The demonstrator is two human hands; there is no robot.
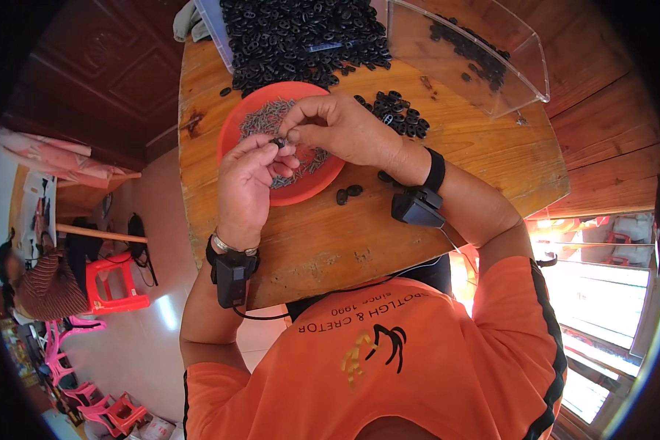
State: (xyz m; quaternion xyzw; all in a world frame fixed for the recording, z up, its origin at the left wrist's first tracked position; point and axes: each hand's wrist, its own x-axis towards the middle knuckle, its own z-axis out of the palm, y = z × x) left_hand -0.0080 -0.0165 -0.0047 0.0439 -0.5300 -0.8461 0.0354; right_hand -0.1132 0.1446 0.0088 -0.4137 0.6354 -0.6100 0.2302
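Observation:
Over a round orange-red plate (pixel 231 139), both my hands meet at the fingertips. My left hand (pixel 246 183) pinches a small black oval plastic piece (pixel 277 142) between thumb and fingers. The thumb and forefinger of my right hand (pixel 345 128) close against that piece from the right; whatever they hold is too small to make out. Loose thin grey metal pieces (pixel 265 116), perhaps springs or pins, lie across the plate under my hands. A couple of black oval pieces (pixel 348 193) rest on the wooden table beside the plate, near my right wrist.
A heap of black oval pieces (pixel 301 37) spills from a clear bin (pixel 216 33) at the back. A smaller pile (pixel 400 117) lies right of the plate. Another clear bin (pixel 477 66) stands far right. Beyond the table are a red stool (pixel 117 282) and a seated person (pixel 48 282).

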